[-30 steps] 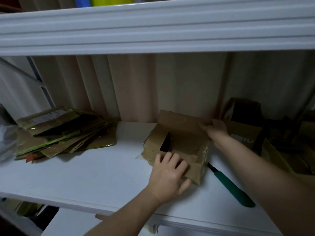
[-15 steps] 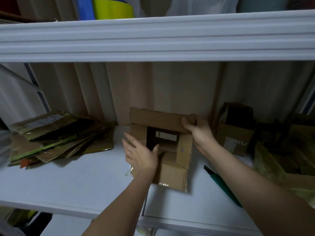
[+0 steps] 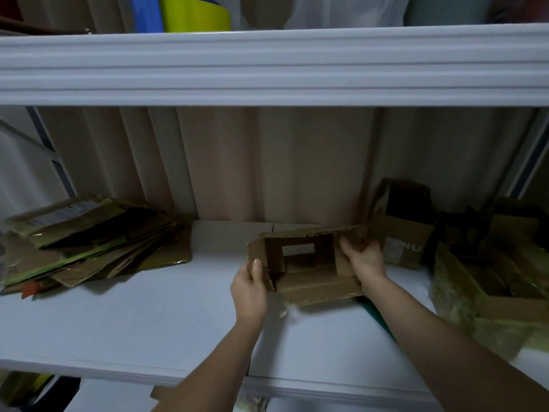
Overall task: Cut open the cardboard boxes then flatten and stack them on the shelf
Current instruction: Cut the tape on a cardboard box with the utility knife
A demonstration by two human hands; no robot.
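Lying at the far left of the white shelf [image 3: 148, 316], a pile of flattened cardboard [image 3: 89, 242] is seen, its sheets fanned unevenly and its left end running out of view. Between that pile and the centre, bare shelf surface is left, which looks the widest room for a move toward the stack.

At the centre, a cut-open cardboard box [image 3: 309, 263] is held just above the shelf, both ends open so the wall shows through it. Its left flap is pinched by the left hand [image 3: 249, 289], thumb on the near face. Its right wall is gripped by the right hand [image 3: 364, 260], fingers curled round the edge. The box is not yet flat.

A risk is judged here: if the sides are pressed unevenly, the box may buckle or tear rather than fold along its creases. Under the right forearm, part of a green-handled tool [image 3: 377, 318] is seen on the shelf; whether its blade is exposed cannot be told, and it could be knocked off the near edge by a sweeping arm.

At the right, an uncut box [image 3: 404, 230] stands close beside the right hand, with more cardboard [image 3: 499, 278] crowded beyond, so little room is left there. Overhead, the upper shelf [image 3: 267, 66] limits lifting.
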